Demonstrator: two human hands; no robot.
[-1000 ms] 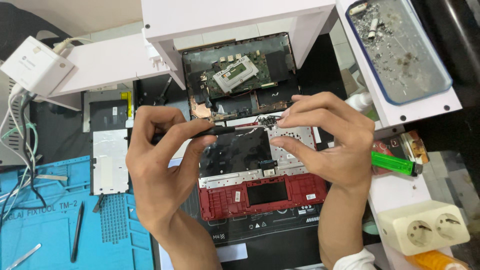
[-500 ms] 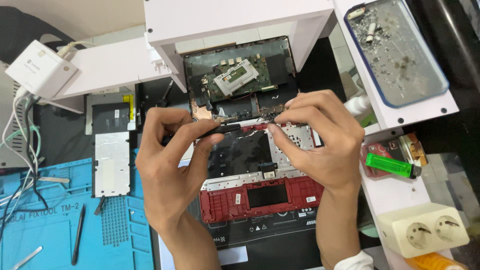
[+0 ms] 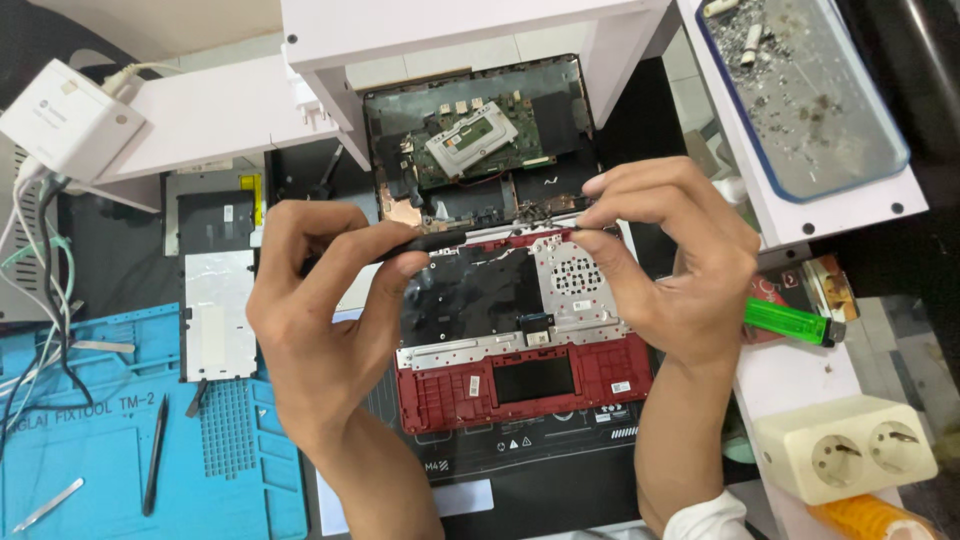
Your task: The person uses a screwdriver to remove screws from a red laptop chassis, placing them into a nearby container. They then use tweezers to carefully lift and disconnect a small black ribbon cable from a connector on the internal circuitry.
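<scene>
Head view: opened laptop (image 3: 500,330), centre of bench, cover off, board (image 3: 470,140) exposed behind the red frame. Left hand (image 3: 320,320) clenched around a black tool (image 3: 420,243), tip at the hinge edge. Right hand (image 3: 670,260) pinching that edge. Judged mid-disassembly; board, frame not yet removed.

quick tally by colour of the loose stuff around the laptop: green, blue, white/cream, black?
Green: 1, lighter
Blue: 2, repair mat, glass tray
White/cream: 2, adapter box, double socket
Black: 2, spudger on the mat, tool in the left hand
Total: 7
</scene>
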